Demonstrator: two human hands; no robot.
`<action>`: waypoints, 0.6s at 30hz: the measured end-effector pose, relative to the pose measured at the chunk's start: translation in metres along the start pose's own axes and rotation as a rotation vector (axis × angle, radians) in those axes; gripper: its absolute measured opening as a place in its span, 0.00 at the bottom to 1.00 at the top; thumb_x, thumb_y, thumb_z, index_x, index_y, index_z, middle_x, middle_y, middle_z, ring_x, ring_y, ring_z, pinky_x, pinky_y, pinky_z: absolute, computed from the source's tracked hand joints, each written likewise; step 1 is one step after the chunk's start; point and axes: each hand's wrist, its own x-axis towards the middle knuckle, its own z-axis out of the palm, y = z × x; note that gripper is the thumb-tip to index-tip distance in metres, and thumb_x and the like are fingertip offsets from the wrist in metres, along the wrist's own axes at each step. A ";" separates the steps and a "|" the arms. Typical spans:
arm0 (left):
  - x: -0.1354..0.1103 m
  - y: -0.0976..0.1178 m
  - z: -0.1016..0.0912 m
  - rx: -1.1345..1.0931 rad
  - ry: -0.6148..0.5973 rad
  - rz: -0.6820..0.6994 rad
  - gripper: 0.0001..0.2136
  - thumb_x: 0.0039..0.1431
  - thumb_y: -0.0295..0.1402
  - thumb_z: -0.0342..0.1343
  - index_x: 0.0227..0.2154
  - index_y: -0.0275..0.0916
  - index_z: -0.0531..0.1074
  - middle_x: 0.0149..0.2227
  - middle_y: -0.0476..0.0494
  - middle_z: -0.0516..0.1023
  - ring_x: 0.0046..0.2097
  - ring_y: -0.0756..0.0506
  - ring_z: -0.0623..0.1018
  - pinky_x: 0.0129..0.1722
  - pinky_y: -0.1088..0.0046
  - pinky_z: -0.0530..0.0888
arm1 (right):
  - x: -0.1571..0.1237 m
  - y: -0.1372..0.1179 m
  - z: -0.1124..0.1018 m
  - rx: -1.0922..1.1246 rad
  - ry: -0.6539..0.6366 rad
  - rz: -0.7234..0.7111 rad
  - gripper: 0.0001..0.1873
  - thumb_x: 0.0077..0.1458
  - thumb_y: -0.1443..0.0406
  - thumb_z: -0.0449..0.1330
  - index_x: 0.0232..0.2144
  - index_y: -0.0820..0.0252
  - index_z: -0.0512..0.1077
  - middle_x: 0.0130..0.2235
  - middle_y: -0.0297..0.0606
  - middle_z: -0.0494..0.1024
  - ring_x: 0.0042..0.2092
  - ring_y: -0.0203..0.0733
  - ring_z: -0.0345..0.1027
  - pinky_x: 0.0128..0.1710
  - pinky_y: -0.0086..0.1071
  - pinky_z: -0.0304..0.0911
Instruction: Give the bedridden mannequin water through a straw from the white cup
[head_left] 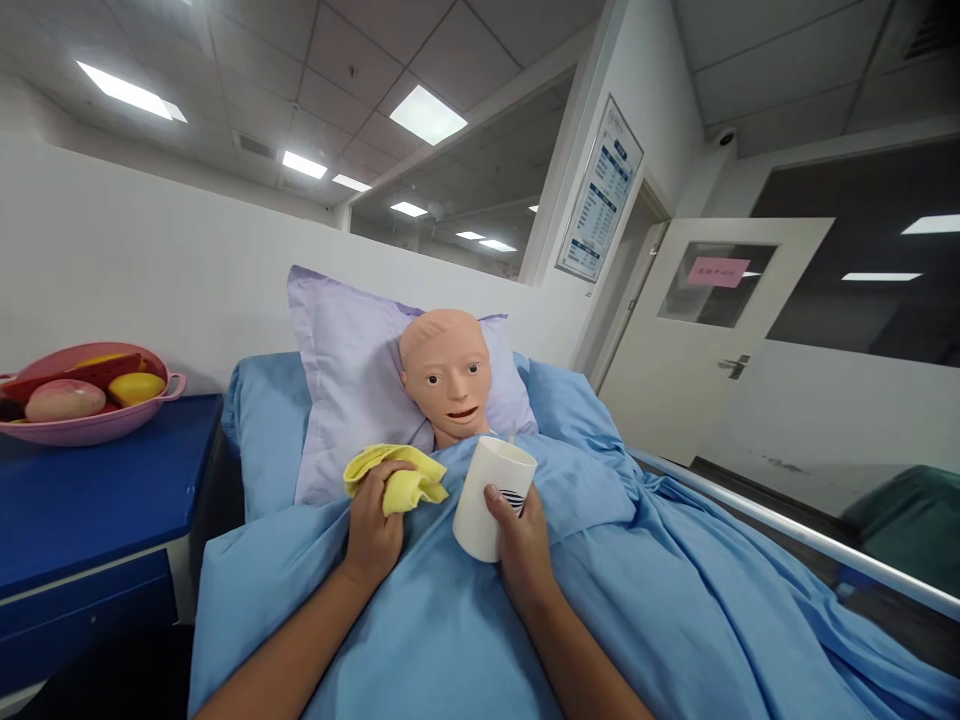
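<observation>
Head view: a white, smooth-walled cylindrical cup [474, 500] with a black striped mark is leaning at a tilt above the blue bedding [645, 590], the right hand [527, 535] clamping its side. It is probably light and fairly stiff, perhaps slippery; mid-wall seems the best hold. Its contents are not showing. Apart from it, the left hand [377, 522] is gripping a crumpled yellow cloth [411, 487], looking soft and limp. Beyond, a bald mannequin head [446, 365] is resting on a lavender pillow [337, 370]. Far left, a pink two-handled bowl [97, 428] is sitting on a blue surface [112, 510], holding fruit-like pieces, one yellow [136, 388], one pinkish [66, 400].
</observation>
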 end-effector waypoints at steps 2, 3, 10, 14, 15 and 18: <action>-0.007 -0.004 -0.006 -0.047 0.023 -0.153 0.17 0.55 0.23 0.45 0.45 0.42 0.68 0.44 0.43 0.77 0.48 0.43 0.76 0.50 0.60 0.74 | -0.001 0.000 0.000 0.000 -0.006 0.007 0.29 0.41 0.51 0.70 0.44 0.57 0.73 0.36 0.37 0.79 0.36 0.46 0.73 0.36 0.39 0.69; -0.009 -0.005 -0.008 -0.075 0.022 -0.196 0.16 0.55 0.23 0.45 0.45 0.42 0.68 0.44 0.43 0.78 0.48 0.43 0.76 0.50 0.60 0.74 | -0.001 0.001 0.000 -0.005 -0.006 0.007 0.28 0.41 0.51 0.70 0.43 0.58 0.73 0.35 0.37 0.79 0.35 0.46 0.73 0.36 0.39 0.69; -0.010 -0.005 -0.011 -0.183 -0.065 -0.261 0.16 0.52 0.21 0.46 0.41 0.41 0.70 0.43 0.44 0.79 0.46 0.43 0.76 0.49 0.62 0.73 | -0.001 0.003 -0.001 -0.098 -0.052 -0.022 0.27 0.41 0.51 0.70 0.42 0.58 0.73 0.34 0.37 0.78 0.33 0.44 0.71 0.33 0.37 0.68; -0.010 -0.005 -0.012 -0.164 -0.074 -0.254 0.13 0.55 0.24 0.47 0.42 0.41 0.70 0.42 0.44 0.79 0.46 0.43 0.77 0.47 0.63 0.73 | -0.002 0.001 0.000 -0.122 -0.090 -0.016 0.29 0.41 0.51 0.70 0.44 0.57 0.73 0.35 0.37 0.78 0.33 0.44 0.70 0.32 0.36 0.67; -0.011 -0.005 -0.012 -0.159 -0.077 -0.256 0.13 0.55 0.24 0.47 0.41 0.41 0.71 0.42 0.44 0.79 0.46 0.43 0.77 0.47 0.63 0.73 | -0.002 0.000 0.000 -0.129 -0.093 -0.016 0.29 0.41 0.51 0.70 0.44 0.57 0.73 0.35 0.37 0.78 0.33 0.44 0.70 0.32 0.36 0.67; -0.011 -0.005 -0.012 -0.165 -0.088 -0.289 0.13 0.55 0.25 0.47 0.41 0.40 0.70 0.43 0.44 0.79 0.45 0.43 0.77 0.47 0.64 0.72 | -0.002 -0.003 0.000 -0.139 -0.107 -0.001 0.29 0.41 0.51 0.70 0.44 0.57 0.72 0.36 0.38 0.78 0.34 0.45 0.70 0.32 0.36 0.68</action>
